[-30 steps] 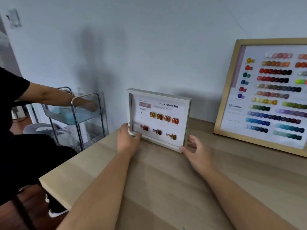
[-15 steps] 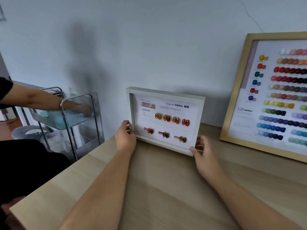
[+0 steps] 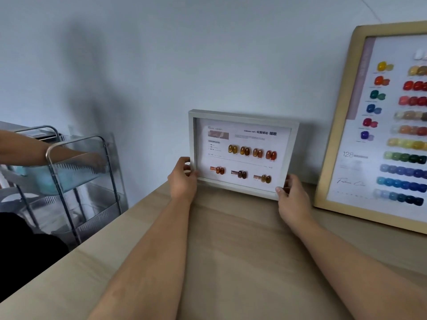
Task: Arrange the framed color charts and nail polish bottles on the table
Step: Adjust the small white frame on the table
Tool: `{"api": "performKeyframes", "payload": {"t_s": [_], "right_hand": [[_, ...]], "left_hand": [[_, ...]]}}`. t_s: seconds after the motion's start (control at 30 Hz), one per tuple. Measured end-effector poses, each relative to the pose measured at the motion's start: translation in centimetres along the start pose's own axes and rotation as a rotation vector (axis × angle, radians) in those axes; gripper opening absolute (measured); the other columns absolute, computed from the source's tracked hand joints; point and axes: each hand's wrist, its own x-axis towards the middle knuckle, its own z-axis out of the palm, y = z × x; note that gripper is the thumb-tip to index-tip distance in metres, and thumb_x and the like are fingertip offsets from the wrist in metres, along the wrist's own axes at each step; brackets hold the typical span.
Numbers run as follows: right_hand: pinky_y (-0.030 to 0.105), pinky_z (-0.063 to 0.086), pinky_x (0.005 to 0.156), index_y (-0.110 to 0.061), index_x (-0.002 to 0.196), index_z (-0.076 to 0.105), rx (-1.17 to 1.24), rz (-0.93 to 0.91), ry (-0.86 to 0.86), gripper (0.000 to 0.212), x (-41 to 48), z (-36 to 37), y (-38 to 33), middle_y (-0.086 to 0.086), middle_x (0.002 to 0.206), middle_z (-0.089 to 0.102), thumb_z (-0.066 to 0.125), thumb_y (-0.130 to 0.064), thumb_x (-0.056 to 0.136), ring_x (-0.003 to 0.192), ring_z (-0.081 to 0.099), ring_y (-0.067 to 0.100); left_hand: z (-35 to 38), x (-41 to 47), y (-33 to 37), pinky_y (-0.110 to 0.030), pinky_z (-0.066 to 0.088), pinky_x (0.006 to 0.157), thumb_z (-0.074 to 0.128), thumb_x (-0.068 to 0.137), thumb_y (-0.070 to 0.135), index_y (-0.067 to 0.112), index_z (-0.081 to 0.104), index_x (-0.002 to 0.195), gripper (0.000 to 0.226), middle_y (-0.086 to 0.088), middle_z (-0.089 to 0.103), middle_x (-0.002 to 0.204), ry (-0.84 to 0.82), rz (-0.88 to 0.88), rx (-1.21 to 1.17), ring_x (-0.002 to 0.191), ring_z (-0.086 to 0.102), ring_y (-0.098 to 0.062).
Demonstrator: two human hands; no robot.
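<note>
A small white-framed color chart (image 3: 242, 144) with amber and brown nail samples stands upright on the wooden table (image 3: 231, 250), leaning against the wall. My left hand (image 3: 183, 179) grips its lower left edge. My right hand (image 3: 292, 197) grips its lower right corner. To the right, a large wood-framed color chart (image 3: 342, 112) with several rows of colored samples leans on the wall, partly cut off by the image edge. No nail polish bottles are in view.
Left of the table stands a metal trolley (image 3: 76, 181) with clear shelves. Another person's arm (image 3: 34, 151) reaches into its upper shelf, and their dark clothing fills the lower left. The table's left edge runs diagonally beside the trolley.
My right hand has closed on the small frame's lower right corner, where it was open beside it. The view has shifted right and closer.
</note>
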Motion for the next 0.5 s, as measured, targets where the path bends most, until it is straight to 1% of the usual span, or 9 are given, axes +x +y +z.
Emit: {"api": "performKeyframes", "payload": {"t_s": [0.07,0.17,0.27,0.37,0.5], "right_hand": [[0.027,0.036,0.084,-0.013,0.127,0.043,-0.017,0.013,0.005,0.036,1.2,0.4,0.4,0.007,0.125,0.056,0.049,-0.012,0.092,0.108,0.051,0.020],[0.028,0.037,0.084,-0.012,0.128,0.042,-0.054,0.021,0.012,0.036,2.4,0.9,0.7,0.008,0.126,0.056,0.049,-0.013,0.092,0.113,0.052,0.024],[0.028,0.037,0.083,-0.012,0.126,0.042,-0.072,0.040,0.023,0.034,3.3,1.3,0.8,0.008,0.125,0.056,0.049,-0.013,0.092,0.113,0.052,0.025],[0.028,0.037,0.083,-0.012,0.125,0.042,-0.077,0.057,0.018,0.034,3.7,1.7,0.9,0.009,0.126,0.055,0.049,-0.012,0.092,0.113,0.052,0.025],[0.027,0.036,0.082,-0.013,0.126,0.043,-0.085,0.075,0.002,0.034,3.9,1.7,1.2,0.009,0.126,0.056,0.049,-0.011,0.092,0.113,0.052,0.025]], "left_hand": [[1.1,1.2,-0.3,-0.013,0.039,0.053,0.057,0.085,0.006,0.023,0.055,0.104,0.026,0.002,0.058,0.091,-0.014,0.008,0.005,0.070,0.056,0.000],[2.3,2.4,-0.6,-0.013,0.038,0.053,0.056,0.085,0.006,0.022,0.055,0.106,0.027,0.001,0.059,0.091,-0.027,0.011,0.008,0.075,0.057,-0.013],[3.1,3.3,-0.9,-0.013,0.035,0.052,0.056,0.085,0.006,0.022,0.055,0.104,0.026,0.001,0.059,0.092,-0.028,0.013,0.026,0.075,0.057,-0.014],[3.5,3.7,-1.1,-0.017,0.037,0.052,0.053,0.085,0.003,0.021,0.054,0.101,0.024,-0.001,0.059,0.092,-0.038,0.008,0.039,0.077,0.056,-0.018],[3.8,3.8,-1.3,-0.023,0.038,0.056,0.049,0.086,0.001,0.017,0.053,0.106,0.026,-0.003,0.057,0.095,-0.081,0.000,0.093,0.084,0.054,-0.024]]}}
